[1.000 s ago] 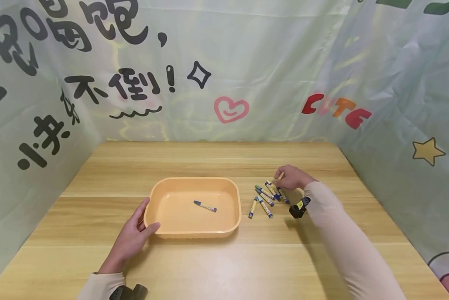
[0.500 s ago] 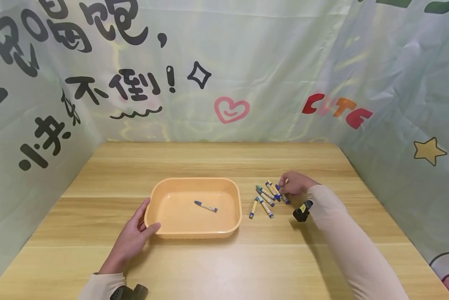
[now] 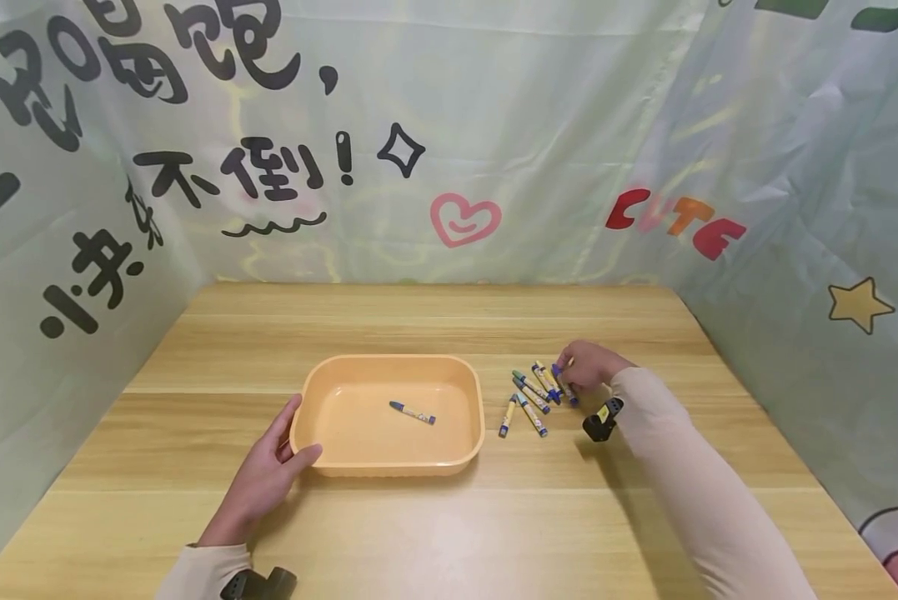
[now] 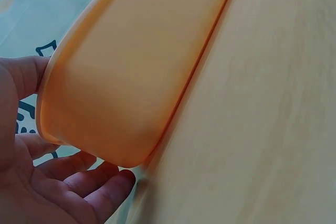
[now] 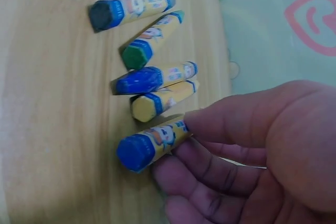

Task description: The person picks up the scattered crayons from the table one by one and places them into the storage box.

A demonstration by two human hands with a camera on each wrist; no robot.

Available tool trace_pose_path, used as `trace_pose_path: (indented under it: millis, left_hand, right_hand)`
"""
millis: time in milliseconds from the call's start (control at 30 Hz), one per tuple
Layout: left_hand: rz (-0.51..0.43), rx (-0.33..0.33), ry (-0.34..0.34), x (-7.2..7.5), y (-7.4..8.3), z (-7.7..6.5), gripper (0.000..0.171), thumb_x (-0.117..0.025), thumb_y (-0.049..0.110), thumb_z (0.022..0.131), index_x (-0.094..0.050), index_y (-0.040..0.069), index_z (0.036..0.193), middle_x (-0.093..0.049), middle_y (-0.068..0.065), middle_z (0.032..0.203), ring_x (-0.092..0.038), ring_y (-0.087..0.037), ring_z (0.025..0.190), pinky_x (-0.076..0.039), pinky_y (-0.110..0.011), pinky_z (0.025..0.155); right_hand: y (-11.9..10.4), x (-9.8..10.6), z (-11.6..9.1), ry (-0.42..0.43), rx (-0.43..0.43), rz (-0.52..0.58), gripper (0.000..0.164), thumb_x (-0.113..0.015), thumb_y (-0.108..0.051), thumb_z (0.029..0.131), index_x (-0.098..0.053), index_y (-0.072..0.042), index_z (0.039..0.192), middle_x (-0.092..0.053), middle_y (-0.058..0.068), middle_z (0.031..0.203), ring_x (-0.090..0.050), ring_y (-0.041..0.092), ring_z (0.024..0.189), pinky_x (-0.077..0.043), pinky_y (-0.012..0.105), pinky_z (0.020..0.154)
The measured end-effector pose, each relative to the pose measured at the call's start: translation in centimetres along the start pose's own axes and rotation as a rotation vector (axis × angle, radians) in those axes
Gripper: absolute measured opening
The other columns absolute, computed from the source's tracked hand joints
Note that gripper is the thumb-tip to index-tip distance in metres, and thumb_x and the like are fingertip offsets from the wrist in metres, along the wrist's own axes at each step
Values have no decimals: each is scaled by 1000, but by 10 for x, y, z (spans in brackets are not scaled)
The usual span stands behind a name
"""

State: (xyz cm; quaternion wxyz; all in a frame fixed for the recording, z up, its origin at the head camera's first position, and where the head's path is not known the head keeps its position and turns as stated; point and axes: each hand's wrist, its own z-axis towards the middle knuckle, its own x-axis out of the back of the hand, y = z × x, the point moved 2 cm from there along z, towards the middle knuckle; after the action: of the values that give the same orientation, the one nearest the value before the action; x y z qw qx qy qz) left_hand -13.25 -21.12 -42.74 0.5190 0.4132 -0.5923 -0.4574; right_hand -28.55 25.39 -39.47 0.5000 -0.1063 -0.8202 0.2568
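My left hand gripped the tray, my right hand, fingers nearly closed, seemingly pinched a blue crayon right of the tray, other crayons between.

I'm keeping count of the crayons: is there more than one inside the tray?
No, the head view shows a single crayon lying on the bottom of the orange tray.

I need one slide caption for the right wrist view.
Blue crayon in the right hand's grip, more crayons lying nearby.
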Motion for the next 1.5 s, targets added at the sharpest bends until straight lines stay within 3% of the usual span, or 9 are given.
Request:
trace_pose_path:
  millis: [300, 533, 667, 833, 1033, 1233, 1500]
  left_hand:
    - [19, 10, 0, 1, -1, -4, 83, -63, 14, 95, -8, 14, 157, -15, -21, 158, -40, -36, 132, -45, -18, 88]
    - [21, 19, 5, 0, -1, -3, 82, -63, 14, 95, -9, 15, 157, -15, -19, 159, -41, -35, 132, -46, -18, 88]
    - [18, 16, 6, -1, 0, 0, 82, -63, 13, 95, -9, 14, 157, -16, -19, 159, -41, -35, 132, -46, -18, 88]
    - [6, 15, 2, -1, 1, 2, 83, -63, 13, 95, -9, 14, 157, -15, -18, 159, -40, -34, 133, -46, -18, 88]
    - [26, 13, 12, 0, 4, 2, 83, -64, 16, 95, -10, 15, 157, -17, -19, 159, -39, -36, 133, -45, -18, 89]
    - [42, 38, 2, 0, -1, -6, 83, -63, 15, 95, -8, 14, 157, -15, -20, 159, -38, -34, 134, -45, -19, 90]
    - [40, 12, 7, -2, 0, -2, 83, -64, 16, 95, -10, 14, 157, -15, -19, 159, -39, -36, 133, -45, -18, 89]
  right_hand:
    - [-9, 5, -1, 52, 5, 19, 31, -56, 3, 86, -59, 13, 116, -65, 9, 77, -52, 12, 57, -45, 25, 53]
    - [-24, 7, -3, 75, 65, 34, 26, -57, 1, 88, -58, 12, 111, -66, 16, 86, -58, 14, 61, -51, 27, 57]
    - [-35, 10, -6, 64, 95, 39, 22, -55, -1, 90, -57, 11, 108, -65, 15, 82, -59, 15, 59, -50, 27, 56]
    - [-45, 12, -4, 79, 107, 13, 22, -56, -4, 91, -59, 9, 109, -66, 15, 90, -60, 16, 61, -50, 27, 56]
    - [-55, 7, 2, 98, 153, -11, 24, -57, -6, 92, -60, 8, 112, -68, 19, 98, -63, 19, 67, -50, 30, 59]
    - [-65, -6, 2, 57, 188, -4, 27, -58, -6, 91, -60, 7, 114, -69, 17, 98, -67, 25, 79, -53, 32, 66]
    - [-85, -1, 4, 94, 233, -31, 26, -57, -8, 90, -62, 4, 113, -69, 14, 95, -65, 23, 76, -53, 36, 71]
